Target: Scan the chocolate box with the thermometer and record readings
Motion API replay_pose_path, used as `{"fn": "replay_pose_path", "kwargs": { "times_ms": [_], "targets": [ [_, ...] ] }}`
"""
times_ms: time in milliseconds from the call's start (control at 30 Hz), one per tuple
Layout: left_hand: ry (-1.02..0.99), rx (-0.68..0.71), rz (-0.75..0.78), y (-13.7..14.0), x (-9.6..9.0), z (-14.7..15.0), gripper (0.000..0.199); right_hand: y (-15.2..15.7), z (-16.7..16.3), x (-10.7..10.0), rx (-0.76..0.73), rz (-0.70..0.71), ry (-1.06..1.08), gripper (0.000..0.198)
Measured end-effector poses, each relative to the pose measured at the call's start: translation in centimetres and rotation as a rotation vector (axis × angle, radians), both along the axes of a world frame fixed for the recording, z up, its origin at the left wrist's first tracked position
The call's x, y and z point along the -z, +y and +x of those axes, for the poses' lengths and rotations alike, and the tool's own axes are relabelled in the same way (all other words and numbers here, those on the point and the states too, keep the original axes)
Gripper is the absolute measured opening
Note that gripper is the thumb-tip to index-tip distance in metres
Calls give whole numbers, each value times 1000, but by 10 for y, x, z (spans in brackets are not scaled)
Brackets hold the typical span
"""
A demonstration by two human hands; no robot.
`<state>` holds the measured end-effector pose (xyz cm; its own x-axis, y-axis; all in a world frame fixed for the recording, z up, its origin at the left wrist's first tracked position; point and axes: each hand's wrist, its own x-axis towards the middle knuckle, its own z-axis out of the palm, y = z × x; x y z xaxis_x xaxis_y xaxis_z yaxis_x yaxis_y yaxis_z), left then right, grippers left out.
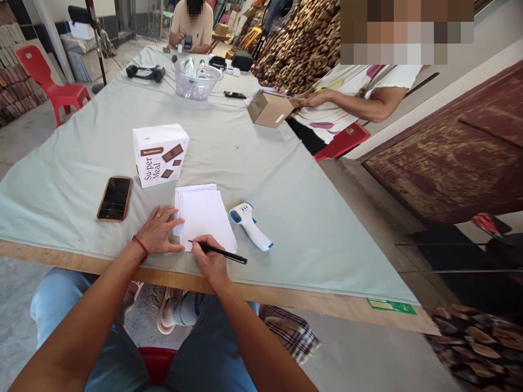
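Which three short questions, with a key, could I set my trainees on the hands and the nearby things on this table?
1. What does the right hand hold?
2. True or false: the left hand touches the paper.
3. Which thing lies just to the right of the paper, as the camera sees it?
a) the phone
b) the white-and-blue thermometer
c) the Su-per Meal box

Key:
1. A black pen.
2. True.
3. b

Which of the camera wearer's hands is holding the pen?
The right hand: it grips the black pen, while the left hand, with a red bracelet, touches the paper.
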<state>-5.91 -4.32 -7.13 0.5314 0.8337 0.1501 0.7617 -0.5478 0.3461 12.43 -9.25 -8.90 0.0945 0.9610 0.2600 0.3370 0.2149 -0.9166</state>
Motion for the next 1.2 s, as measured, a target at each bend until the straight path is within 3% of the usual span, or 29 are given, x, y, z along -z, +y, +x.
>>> {"fn": "replay_pose_path", "kwargs": {
  "times_ms": [100,267,433,567,633,733,800,900,1000,1133,1167,1200],
  "targets": [
    [-2,-3,-7,0,-1,0,73,2,9,-6,72,100,-60,17],
    [-2,-10,-7,0,-3,-1,72,33,42,-8,-28,267,-420,30],
    [3,-11,7,0,-3,-2,70,76,68,2,-111,261,-857,50],
    [7,-23,-16,0,-4,-3,72,87,73,6,-115,278,-913,56],
    [8,-28,-32,0,-5,-4,73,85,78,6,-5,332,-852,53],
    [7,-22,-37,-1,-6,-4,73,75,90,6,338,338,-765,46],
    [-13,-14,-26,-1,-4,-4,71,67,98,9,531,239,-776,46],
    [-172,-32,-8,2,4,-8,60,57,104,14,601,52,-854,47],
    [-492,-236,41,20,11,-21,52,55,103,19,590,1,-850,39],
    [-743,-742,183,69,0,-55,67,60,101,25,545,43,-781,33],
    [-784,-806,182,83,-6,-62,75,62,101,26,539,53,-761,33],
    [-786,-767,133,95,-13,-67,80,64,100,27,536,63,-737,33]
  ]
}}
